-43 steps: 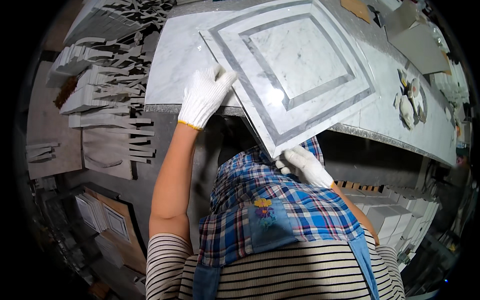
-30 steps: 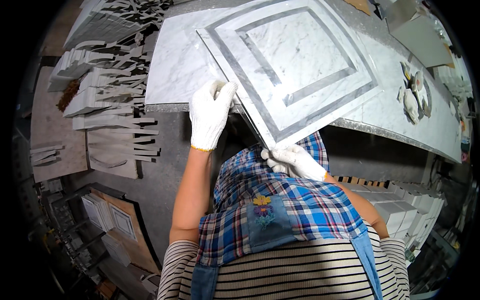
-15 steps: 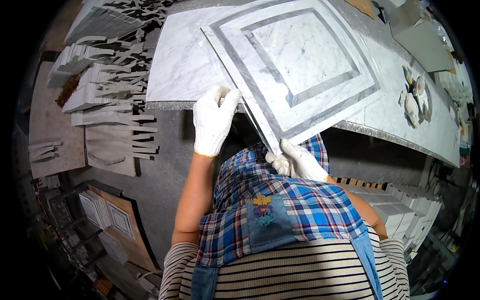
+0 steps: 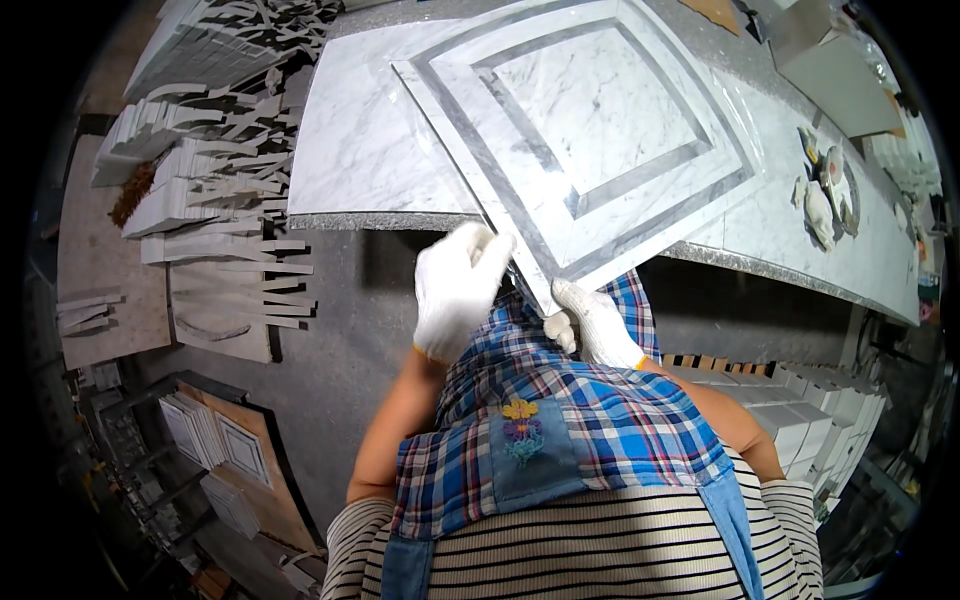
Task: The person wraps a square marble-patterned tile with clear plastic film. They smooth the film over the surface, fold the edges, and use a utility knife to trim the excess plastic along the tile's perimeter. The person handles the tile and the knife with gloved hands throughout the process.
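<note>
A square marble tile (image 4: 600, 120), white with grey inlaid bands, lies turned on the worktable with its near corner jutting past the front edge toward my apron. At that corner my right hand (image 4: 600, 325), in a white knit glove, grips the tile, thumb on top and curled fingers below. My left hand (image 4: 458, 290), gloved the same way, is at the tile's left edge, close to the near corner. Its fingers are pinched together; whatever they may hold is hidden.
The worktable (image 4: 370, 130) has a pale marble top with a rough front edge. A cluster of small tools (image 4: 828, 200) lies on its right. Stacks of white strips (image 4: 190, 180) stand on boards at left. White boxes (image 4: 800, 420) sit low at right, and a cardboard box (image 4: 835, 75) stands far right.
My left hand has slid along the tile's left edge, nearer to me and rightward. My right hand keeps its grip on the corner. The tile has barely shifted in view.
</note>
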{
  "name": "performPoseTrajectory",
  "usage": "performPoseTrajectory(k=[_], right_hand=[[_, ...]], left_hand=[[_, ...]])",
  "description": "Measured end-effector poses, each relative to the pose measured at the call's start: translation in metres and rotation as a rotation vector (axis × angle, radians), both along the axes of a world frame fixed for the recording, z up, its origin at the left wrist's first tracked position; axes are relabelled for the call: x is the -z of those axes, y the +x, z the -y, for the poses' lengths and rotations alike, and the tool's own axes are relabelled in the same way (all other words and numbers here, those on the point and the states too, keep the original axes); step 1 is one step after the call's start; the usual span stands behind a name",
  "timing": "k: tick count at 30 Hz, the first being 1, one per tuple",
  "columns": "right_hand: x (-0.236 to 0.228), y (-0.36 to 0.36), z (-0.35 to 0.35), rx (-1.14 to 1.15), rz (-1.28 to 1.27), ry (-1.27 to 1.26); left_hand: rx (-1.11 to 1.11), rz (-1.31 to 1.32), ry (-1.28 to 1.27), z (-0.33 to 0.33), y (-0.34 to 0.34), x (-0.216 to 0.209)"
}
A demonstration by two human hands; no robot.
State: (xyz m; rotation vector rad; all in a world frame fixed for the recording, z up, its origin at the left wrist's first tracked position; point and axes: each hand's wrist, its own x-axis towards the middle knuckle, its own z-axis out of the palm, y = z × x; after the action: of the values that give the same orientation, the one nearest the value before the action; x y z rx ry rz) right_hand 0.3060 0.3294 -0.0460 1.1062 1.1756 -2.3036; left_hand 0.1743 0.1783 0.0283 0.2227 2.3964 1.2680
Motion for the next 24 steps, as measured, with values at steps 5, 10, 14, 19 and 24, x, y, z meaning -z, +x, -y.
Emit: performPoseTrajectory(k=[5, 10, 14, 19, 24], right_hand=[[0.003, 0.001, 0.000, -0.006, -0.057, 0.012], [0.003, 0.003, 0.000, -0.037, -0.076, 0.060], [0.007, 0.003, -0.001, -0.033, -0.074, 0.028], [0.006, 0.003, -0.002, -0.037, -0.086, -0.009], [0.007, 0.003, -0.001, -0.040, -0.089, 0.015]], left_hand=[[0.273, -0.290, -0.066, 0.019, 0.029, 0.026], [0.121, 0.130, 0.147, 0.024, 0.040, 0.040], [-0.020, 0.114, 0.059, 0.018, 0.020, 0.015], [-0.044, 0.080, -0.002, 0.017, 0.000, 0.005], [0.057, 0.101, -0.013, 0.017, 0.007, 0.021]])
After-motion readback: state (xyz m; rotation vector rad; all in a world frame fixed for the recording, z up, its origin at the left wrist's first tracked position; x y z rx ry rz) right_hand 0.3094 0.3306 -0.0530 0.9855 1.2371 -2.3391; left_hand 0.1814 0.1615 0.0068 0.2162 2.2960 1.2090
